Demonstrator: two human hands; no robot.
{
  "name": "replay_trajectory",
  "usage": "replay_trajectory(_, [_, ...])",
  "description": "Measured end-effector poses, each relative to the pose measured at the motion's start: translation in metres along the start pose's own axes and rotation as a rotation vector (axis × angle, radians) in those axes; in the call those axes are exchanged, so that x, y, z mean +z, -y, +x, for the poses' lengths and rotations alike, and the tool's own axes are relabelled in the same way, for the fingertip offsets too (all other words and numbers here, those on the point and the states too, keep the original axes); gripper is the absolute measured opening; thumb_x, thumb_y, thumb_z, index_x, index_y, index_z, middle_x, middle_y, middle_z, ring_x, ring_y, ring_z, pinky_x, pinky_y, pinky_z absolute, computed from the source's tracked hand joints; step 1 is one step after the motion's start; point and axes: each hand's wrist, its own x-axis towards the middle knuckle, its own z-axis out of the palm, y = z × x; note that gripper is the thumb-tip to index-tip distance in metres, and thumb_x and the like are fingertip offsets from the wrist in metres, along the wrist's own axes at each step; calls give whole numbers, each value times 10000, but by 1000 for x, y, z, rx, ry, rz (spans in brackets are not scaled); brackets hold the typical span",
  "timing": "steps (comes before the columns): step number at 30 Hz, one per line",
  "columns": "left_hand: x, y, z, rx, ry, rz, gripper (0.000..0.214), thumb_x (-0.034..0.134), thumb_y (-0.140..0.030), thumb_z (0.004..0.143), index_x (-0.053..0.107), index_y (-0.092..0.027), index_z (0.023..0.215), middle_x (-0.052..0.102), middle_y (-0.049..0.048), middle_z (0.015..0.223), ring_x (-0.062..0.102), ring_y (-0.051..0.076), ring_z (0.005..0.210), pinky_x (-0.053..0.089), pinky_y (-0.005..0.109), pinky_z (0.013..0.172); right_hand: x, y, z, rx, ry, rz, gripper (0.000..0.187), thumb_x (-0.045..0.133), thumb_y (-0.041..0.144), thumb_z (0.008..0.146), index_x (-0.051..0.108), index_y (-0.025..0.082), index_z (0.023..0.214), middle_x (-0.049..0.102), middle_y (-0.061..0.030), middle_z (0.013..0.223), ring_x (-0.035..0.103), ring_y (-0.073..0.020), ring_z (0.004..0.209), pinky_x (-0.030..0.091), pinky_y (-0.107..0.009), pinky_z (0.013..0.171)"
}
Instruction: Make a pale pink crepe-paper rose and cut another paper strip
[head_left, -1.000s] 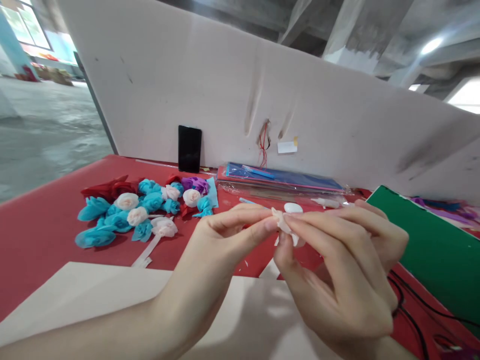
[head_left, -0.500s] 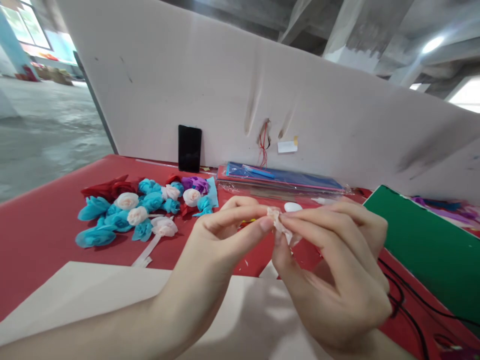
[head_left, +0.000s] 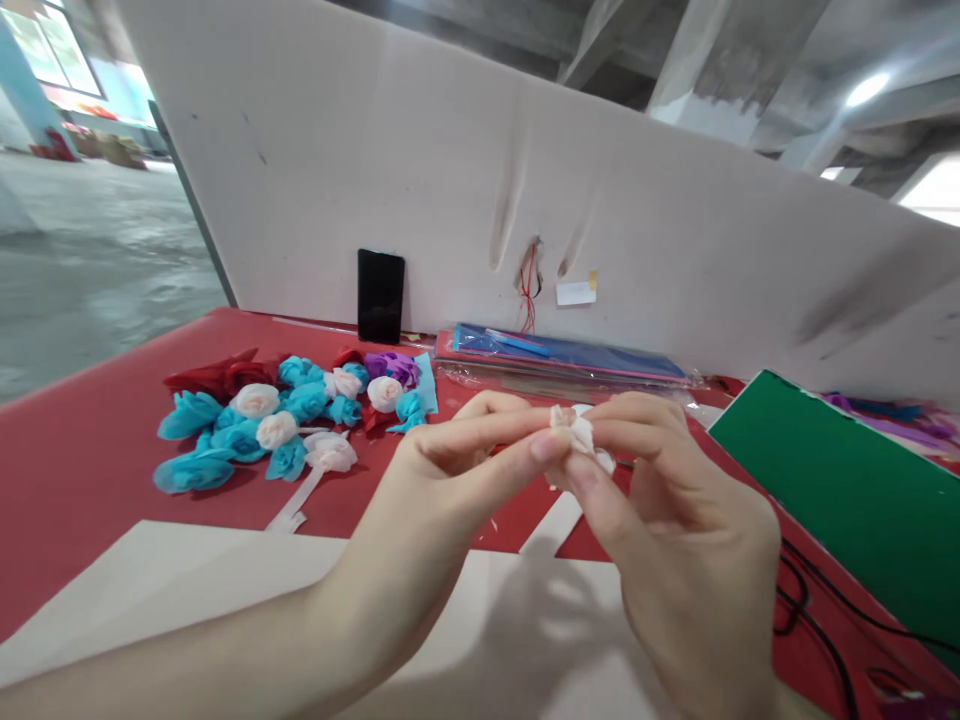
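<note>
Your red worktop (head_left: 97,440) had blue, pale, red and purple flowers (head_left: 238,441) on its left side, and they looked done. Your left hand (head_left: 439,490) and right hand (head_left: 690,530) each had a pinched grip on one small, crinkly pale piece (head_left: 581,434), held up between them. It looked only partly shaped, with more left.

We see a bare left hand (head_left: 420,500) with slender fingers (head_left: 484,430) and a short, rounded thumbnail (head_left: 543,449), a slim, bare left forearm (head_left: 225,640), and a bare right hand (head_left: 694,530), slender-fingered too, its right thumbnail (head_left: 588,479) likewise short.
</note>
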Motion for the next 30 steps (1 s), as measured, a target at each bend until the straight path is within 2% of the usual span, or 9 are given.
replay_trajectory(5, [0, 0, 4, 16, -13, 63, 97, 688, -326, 821, 773, -284, 800, 609, -30, 850, 559, 105, 861, 454, 142, 785, 0, -3, 0, 61, 23, 19, 103, 638, 104, 753, 677, 198, 762, 664, -2, 774, 594, -150, 761, 504, -303, 641])
replay_trajectory(11, [-2, 1, 7, 54, -21, 98, 130, 667, -283, 838, 763, -278, 751, 560, -37, 795, 517, 96, 807, 433, 144, 724, 1, -8, 2, 208, 63, 132, 117, 640, 134, 746, 709, 226, 768, 670, -3, 789, 623, -155, 751, 534, -285, 604])
replay_trajectory(17, [-4, -2, 7, -16, 12, 20, 187, 667, -274, 837, 709, -225, 662, 577, -38, 732, 504, 95, 750, 423, 160, 697, -5, -9, 9, 512, 239, 360, 95, 681, 225, 717, 725, 228, 801, 720, -48, 936, 664, -222, 912, 553, -417, 821])
replay_trajectory(20, [-3, -3, 7, -53, 14, -32, 122, 674, -255, 830, 729, -233, 723, 629, -35, 734, 535, 99, 758, 430, 165, 702, -6, -9, 13, 609, 311, 462, 103, 691, 261, 724, 730, 232, 815, 739, -41, 923, 681, -216, 911, 561, -408, 838])
replay_trajectory(25, [-3, -3, 7, -82, -37, -34, 101, 708, -266, 793, 738, -220, 709, 655, -21, 747, 552, 110, 764, 441, 178, 693, -5, -8, 15, 639, 342, 532, 64, 695, 268, 725, 737, 239, 763, 751, -19, 805, 700, -197, 814, 583, -369, 774])
replay_trajectory(30, [-4, -1, 9, -81, -73, 28, 64, 736, -304, 770, 751, -247, 746, 651, -28, 748, 543, 112, 772, 435, 179, 694, -4, -9, 11, 598, 277, 398, 87, 676, 302, 735, 724, 236, 764, 730, -22, 824, 675, -196, 804, 566, -383, 763])
